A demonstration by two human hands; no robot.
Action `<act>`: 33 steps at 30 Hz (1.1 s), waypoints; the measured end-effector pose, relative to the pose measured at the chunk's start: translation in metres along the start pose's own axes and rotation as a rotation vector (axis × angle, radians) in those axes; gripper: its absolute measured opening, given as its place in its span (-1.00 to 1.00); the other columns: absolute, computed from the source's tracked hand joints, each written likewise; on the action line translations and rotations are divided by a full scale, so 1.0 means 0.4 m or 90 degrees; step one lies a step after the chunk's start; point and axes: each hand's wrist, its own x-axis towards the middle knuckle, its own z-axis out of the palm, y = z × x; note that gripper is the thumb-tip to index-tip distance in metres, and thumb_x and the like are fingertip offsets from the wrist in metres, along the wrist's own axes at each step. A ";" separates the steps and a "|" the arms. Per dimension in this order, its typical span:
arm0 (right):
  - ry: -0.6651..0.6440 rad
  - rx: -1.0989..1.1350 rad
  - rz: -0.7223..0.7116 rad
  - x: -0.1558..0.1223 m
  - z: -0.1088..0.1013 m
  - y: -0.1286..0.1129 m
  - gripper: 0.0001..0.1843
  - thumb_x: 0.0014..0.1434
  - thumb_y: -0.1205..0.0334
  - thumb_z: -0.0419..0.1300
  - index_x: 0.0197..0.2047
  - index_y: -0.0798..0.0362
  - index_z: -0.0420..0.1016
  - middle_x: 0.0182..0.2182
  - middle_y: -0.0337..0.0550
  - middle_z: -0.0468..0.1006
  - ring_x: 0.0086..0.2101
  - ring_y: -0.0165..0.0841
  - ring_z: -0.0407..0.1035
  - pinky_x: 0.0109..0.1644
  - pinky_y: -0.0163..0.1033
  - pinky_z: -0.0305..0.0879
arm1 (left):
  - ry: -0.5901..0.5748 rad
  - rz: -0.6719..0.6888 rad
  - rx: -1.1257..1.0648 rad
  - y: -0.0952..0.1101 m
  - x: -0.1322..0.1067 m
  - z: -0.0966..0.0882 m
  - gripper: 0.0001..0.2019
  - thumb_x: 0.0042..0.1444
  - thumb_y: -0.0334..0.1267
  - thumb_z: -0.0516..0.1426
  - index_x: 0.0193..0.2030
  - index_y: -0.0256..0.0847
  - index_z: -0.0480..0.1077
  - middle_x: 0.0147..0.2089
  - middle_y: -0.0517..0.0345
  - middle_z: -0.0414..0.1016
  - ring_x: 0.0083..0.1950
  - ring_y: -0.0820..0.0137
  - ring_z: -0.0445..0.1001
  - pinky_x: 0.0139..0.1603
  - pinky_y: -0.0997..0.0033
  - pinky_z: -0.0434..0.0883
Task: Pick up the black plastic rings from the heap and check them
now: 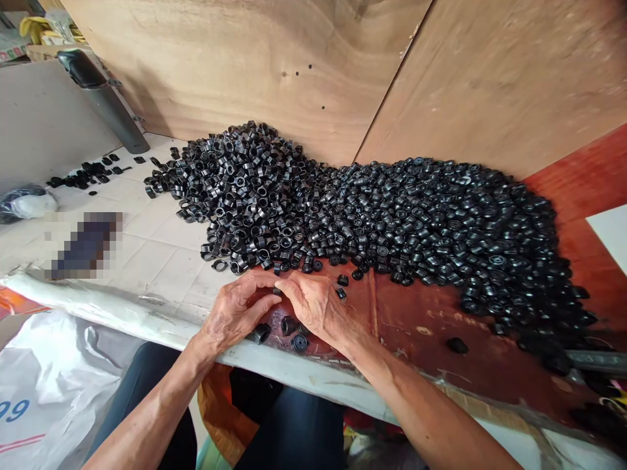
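My left hand and my right hand meet at the near edge of the table. Between their fingertips is a small black plastic part, mostly covered by the fingers; both hands are closed on it. Just below lie loose black caps and a black ring, near the table edge. Beyond my hands rises a heap of open black rings. To its right spreads a pile of black caps, touching the rings where the two heaps meet.
A plywood board stands behind the heaps. At the left are a dark upright tube, scattered small black pieces and a blurred-out item. A white sack hangs below the table edge. A metal bar lies at the right.
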 end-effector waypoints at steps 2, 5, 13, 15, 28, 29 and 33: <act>0.010 0.004 0.004 -0.001 0.004 -0.001 -0.53 0.54 0.09 0.04 -0.43 0.02 0.42 -0.55 -0.24 0.45 -0.51 -0.42 0.31 -0.34 -0.29 0.21 | -0.002 -0.007 0.001 0.004 0.002 0.001 -0.86 0.35 -0.27 0.25 0.01 -0.11 0.55 0.01 0.09 0.69 0.11 0.28 0.65 0.18 0.24 0.59; 0.042 0.043 0.007 -0.004 0.000 -0.004 -0.74 0.47 0.07 0.17 -0.21 0.02 0.52 -0.43 -0.22 0.56 -0.48 -0.41 0.35 -0.34 -0.30 0.26 | -0.006 -0.021 0.011 0.003 0.001 0.003 -0.86 0.35 -0.24 0.25 0.01 -0.10 0.56 0.02 0.07 0.70 0.11 0.26 0.65 0.17 0.23 0.59; 0.030 0.093 -0.056 0.002 -0.020 -0.011 -0.86 0.40 0.32 0.14 -0.20 0.02 0.51 -0.34 -0.18 0.54 -0.36 -0.36 0.42 -0.21 -0.26 0.36 | 0.012 -0.031 0.027 -0.013 -0.005 0.006 -0.83 0.36 -0.22 0.24 0.05 -0.10 0.54 0.03 0.08 0.68 0.11 0.27 0.64 0.14 0.26 0.61; 0.043 0.093 -0.044 0.003 -0.014 -0.008 -0.90 0.40 0.31 0.16 -0.17 0.02 0.51 -0.30 -0.16 0.55 -0.34 -0.35 0.43 -0.20 -0.26 0.37 | 0.023 -0.042 0.026 -0.010 -0.004 0.005 -0.83 0.35 -0.22 0.25 0.04 -0.11 0.54 0.03 0.07 0.68 0.07 0.28 0.66 0.10 0.27 0.63; 0.009 0.060 -0.041 -0.001 -0.009 0.001 -0.92 0.38 0.26 0.23 -0.10 0.03 0.56 -0.36 -0.18 0.61 -0.38 -0.34 0.48 -0.25 -0.28 0.36 | 0.054 -0.108 -0.016 -0.004 -0.004 0.007 -0.81 0.33 -0.17 0.26 0.04 -0.11 0.55 0.04 0.08 0.67 -0.14 0.36 0.70 -0.10 0.37 0.67; 0.004 0.051 -0.041 -0.001 -0.009 0.002 -0.91 0.39 0.26 0.21 -0.13 0.03 0.56 -0.37 -0.19 0.61 -0.39 -0.35 0.47 -0.25 -0.28 0.35 | 0.053 -0.107 -0.016 -0.003 -0.003 0.006 -0.80 0.33 -0.17 0.26 0.04 -0.11 0.55 0.04 0.08 0.67 -0.14 0.35 0.69 -0.10 0.36 0.67; 0.003 -0.013 -0.009 0.001 -0.004 0.005 -0.57 0.50 0.18 0.08 -0.45 0.02 0.43 -0.59 -0.29 0.40 -0.55 -0.44 0.24 -0.38 -0.30 0.18 | 0.026 -0.066 0.006 0.002 -0.001 0.002 -0.83 0.32 -0.19 0.27 0.00 -0.12 0.56 0.01 0.07 0.69 0.05 0.27 0.67 0.08 0.28 0.64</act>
